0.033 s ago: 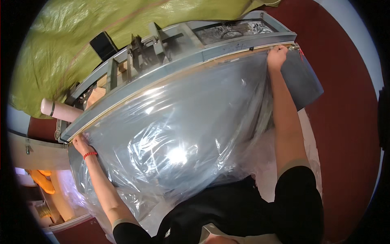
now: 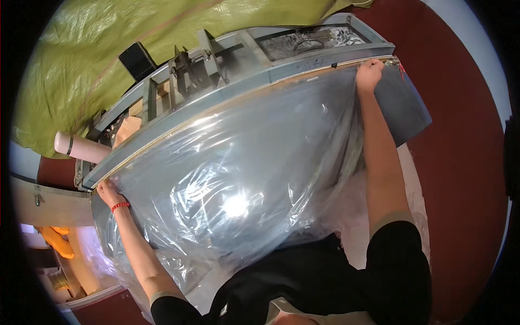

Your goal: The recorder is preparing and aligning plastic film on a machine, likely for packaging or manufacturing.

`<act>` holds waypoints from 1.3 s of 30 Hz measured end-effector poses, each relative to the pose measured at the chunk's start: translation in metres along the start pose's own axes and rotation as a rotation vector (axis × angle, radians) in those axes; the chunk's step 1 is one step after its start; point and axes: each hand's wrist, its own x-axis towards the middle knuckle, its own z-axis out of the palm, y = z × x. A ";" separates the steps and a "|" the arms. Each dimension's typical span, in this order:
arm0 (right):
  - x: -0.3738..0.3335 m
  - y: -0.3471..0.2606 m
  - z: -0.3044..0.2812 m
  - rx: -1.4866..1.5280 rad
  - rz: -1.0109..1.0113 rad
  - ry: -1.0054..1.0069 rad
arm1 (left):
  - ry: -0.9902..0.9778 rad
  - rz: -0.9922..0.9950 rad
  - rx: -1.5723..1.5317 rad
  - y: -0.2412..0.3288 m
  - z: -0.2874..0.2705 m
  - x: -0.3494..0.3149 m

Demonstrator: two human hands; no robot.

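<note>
A clear plastic sheet (image 2: 227,157) spreads in shiny wrinkles over a grey surface and drapes down toward my body. Along its far side runs a long grey metal frame (image 2: 238,82) with a thin wooden strip at its near edge. My left hand (image 2: 107,190), a red bead bracelet at the wrist, is closed on the sheet's corner by the frame's left end. Close to the frame's right end, my right hand (image 2: 369,77) is closed in a fist on the sheet's other far corner. Between the hands the sheet's far edge follows the strip. My fingertips are partly hidden.
A pink bottle (image 2: 81,147) lies at the frame's left end. A black box-like object (image 2: 137,60) stands behind the frame on a yellow-green woven tarp (image 2: 108,32). Lower left, a compartment holds an orange item (image 2: 56,241). Dark red floor (image 2: 460,179) lies to the right.
</note>
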 end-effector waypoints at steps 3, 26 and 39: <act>-0.009 -0.017 -0.004 -0.012 -0.004 -0.004 | -0.010 0.035 0.025 -0.010 -0.022 0.015; -0.183 -0.156 -0.058 0.267 -0.405 -1.449 | 0.036 0.549 0.918 0.069 -0.107 -0.114; 0.018 0.060 -0.149 -0.059 -0.299 -0.846 | -0.189 0.201 1.496 0.062 -0.121 -0.097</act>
